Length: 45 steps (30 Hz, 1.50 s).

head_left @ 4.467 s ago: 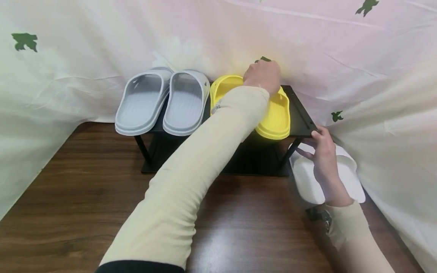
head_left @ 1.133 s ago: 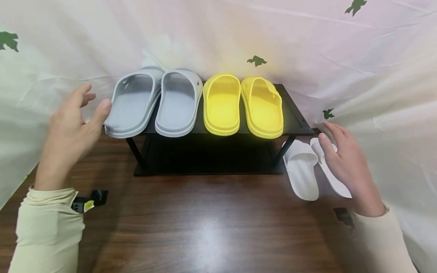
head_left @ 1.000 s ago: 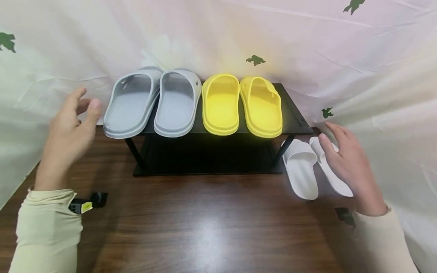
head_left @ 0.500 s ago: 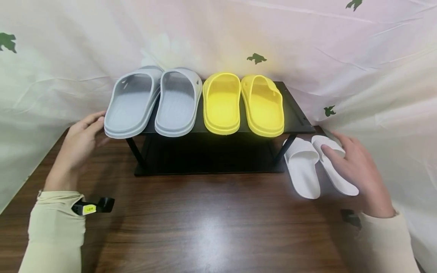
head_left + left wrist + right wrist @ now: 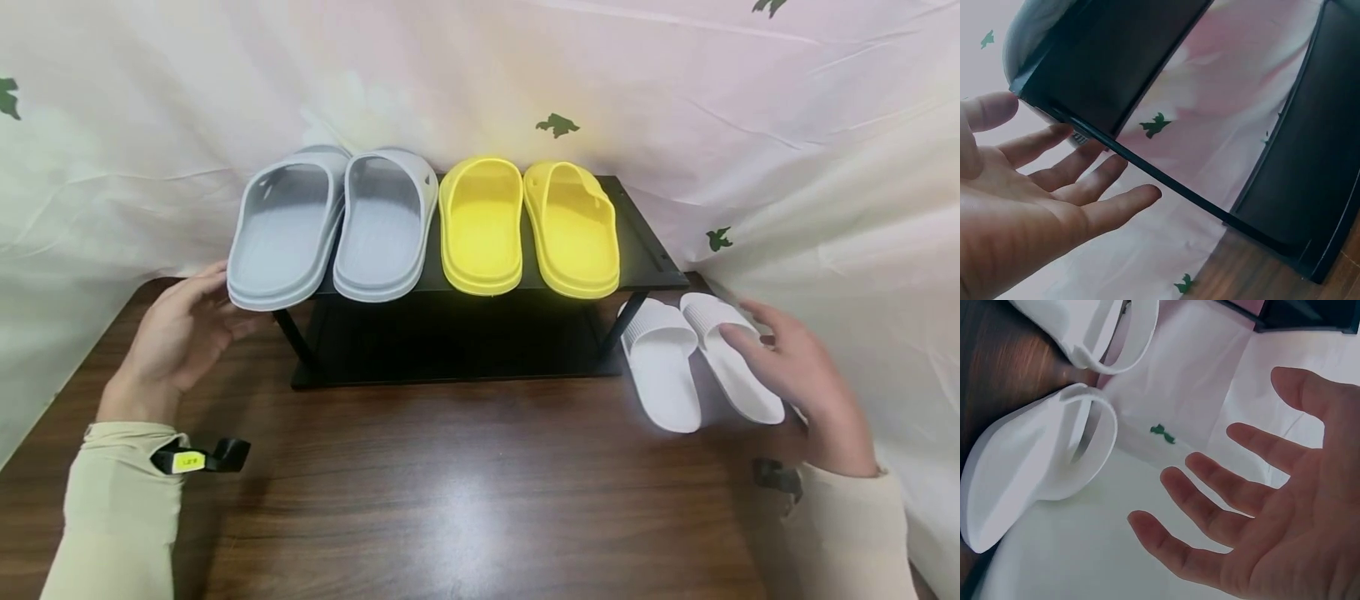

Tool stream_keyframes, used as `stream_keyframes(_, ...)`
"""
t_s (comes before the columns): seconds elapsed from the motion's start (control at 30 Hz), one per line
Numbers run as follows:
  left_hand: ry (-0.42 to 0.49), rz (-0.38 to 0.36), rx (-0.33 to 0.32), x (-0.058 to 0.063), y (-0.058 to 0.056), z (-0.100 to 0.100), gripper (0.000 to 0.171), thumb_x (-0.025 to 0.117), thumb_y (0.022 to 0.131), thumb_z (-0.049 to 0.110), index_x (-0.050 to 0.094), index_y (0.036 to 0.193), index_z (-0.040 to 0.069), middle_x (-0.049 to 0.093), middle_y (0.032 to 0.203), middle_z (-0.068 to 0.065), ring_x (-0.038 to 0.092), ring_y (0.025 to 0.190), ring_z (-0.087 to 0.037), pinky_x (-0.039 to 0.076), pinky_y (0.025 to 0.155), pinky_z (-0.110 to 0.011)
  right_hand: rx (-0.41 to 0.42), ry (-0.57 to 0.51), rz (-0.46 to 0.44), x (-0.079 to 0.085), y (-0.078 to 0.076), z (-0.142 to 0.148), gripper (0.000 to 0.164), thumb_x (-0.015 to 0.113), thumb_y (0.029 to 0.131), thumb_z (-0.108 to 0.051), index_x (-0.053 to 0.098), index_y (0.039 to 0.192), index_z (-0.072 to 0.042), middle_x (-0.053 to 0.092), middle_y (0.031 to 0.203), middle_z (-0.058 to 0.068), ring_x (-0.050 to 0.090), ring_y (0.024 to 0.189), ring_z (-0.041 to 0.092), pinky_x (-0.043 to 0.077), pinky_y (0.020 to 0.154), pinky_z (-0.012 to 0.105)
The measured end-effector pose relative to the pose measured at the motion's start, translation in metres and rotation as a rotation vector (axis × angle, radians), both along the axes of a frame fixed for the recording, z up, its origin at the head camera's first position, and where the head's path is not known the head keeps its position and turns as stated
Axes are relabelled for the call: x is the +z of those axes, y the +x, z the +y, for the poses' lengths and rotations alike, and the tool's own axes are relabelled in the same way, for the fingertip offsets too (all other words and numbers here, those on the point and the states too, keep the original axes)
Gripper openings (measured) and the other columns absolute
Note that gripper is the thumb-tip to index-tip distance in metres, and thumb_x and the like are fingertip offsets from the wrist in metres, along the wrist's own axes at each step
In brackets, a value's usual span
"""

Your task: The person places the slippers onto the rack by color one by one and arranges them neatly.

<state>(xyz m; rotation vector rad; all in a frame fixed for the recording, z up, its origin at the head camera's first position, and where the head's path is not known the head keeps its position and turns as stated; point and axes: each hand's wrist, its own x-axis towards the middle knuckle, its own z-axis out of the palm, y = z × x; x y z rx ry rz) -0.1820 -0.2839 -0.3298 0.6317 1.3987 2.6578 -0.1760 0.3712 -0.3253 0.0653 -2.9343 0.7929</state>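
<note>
My left hand is at the left end of the black shoe rack, just below the outer grey clog. In the left wrist view its spread, slightly bent fingers lie along the rack's end bar, thumb by the upper shelf's corner. My right hand hangs beside a white slipper, holding nothing. In the right wrist view, loosely bent fingers are apart from that slipper. Another white slipper lies by the rack's right leg.
A second grey clog and two yellow clogs, one left and one right, stand on the top shelf. The rack's lower shelf sits on the brown wooden floor. A pale cloth with green leaf shapes hangs behind and at both sides.
Earlier the left hand reached across to the yellow clogs and the right held the rack's right corner. Both let go; the left lowered to the rack's left end, the right drifted beside the white slippers.
</note>
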Motion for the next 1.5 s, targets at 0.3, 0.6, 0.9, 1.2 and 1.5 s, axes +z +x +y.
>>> stream_keyframes(0.3, -0.023, 0.009, -0.023, -0.006, -0.004, 0.002, 0.043, 0.027, 0.112, 0.009, 0.067, 0.118, -0.005, 0.07, 0.109, -0.014, 0.068, 0.106, -0.028, 0.054, 0.09, -0.047, -0.075, -0.044, -0.149, -0.002, -0.004, 0.021, 0.077, 0.042, 0.106, -0.048, 0.02, 0.157, 0.006, 0.03, 0.146, 0.045, 0.036, 0.126, 0.065, 0.039, 0.09, 0.07)
stream_keyframes(0.6, -0.072, 0.063, -0.1, -0.01, -0.006, -0.002, 0.053, 0.016, 0.111, 0.008, 0.067, 0.121, -0.002, 0.07, 0.115, -0.011, 0.063, 0.115, -0.027, 0.051, 0.094, -0.048, -0.106, -0.156, -0.316, -0.007, -0.006, 0.04, 0.085, 0.036, 0.106, -0.053, 0.007, 0.157, 0.008, 0.02, 0.149, 0.048, 0.032, 0.132, 0.062, 0.046, 0.093, 0.067)
stream_keyframes(0.9, -0.041, 0.047, -0.119, -0.012, -0.006, -0.005, 0.052, 0.014, 0.109, 0.003, 0.063, 0.128, -0.004, 0.065, 0.124, -0.011, 0.06, 0.119, -0.027, 0.05, 0.094, -0.05, -0.126, -0.242, -0.387, -0.021, -0.006, 0.054, 0.087, 0.035, 0.106, -0.051, 0.003, 0.154, 0.014, 0.012, 0.149, 0.049, 0.024, 0.134, 0.062, 0.042, 0.093, 0.072)
stream_keyframes(1.2, -0.05, 0.084, -0.114, -0.014, -0.006, -0.004, 0.05, 0.017, 0.108, 0.0, 0.053, 0.141, -0.007, 0.062, 0.133, -0.013, 0.059, 0.123, -0.028, 0.051, 0.095, -0.048, -0.175, -0.256, -0.447, -0.032, -0.006, 0.068, 0.092, 0.036, 0.104, -0.055, 0.001, 0.153, 0.015, 0.001, 0.151, 0.047, 0.018, 0.134, 0.063, 0.052, 0.086, 0.063)
stream_keyframes(1.5, -0.037, 0.073, -0.085, -0.015, -0.005, -0.005, 0.048, 0.018, 0.108, -0.001, 0.055, 0.138, -0.008, 0.063, 0.131, -0.014, 0.061, 0.119, -0.027, 0.053, 0.092, -0.048, -0.154, -0.314, -0.506, -0.041, -0.002, 0.067, 0.092, 0.044, 0.104, -0.052, 0.004, 0.152, 0.017, 0.006, 0.154, 0.039, 0.028, 0.131, 0.054, 0.053, 0.088, 0.059)
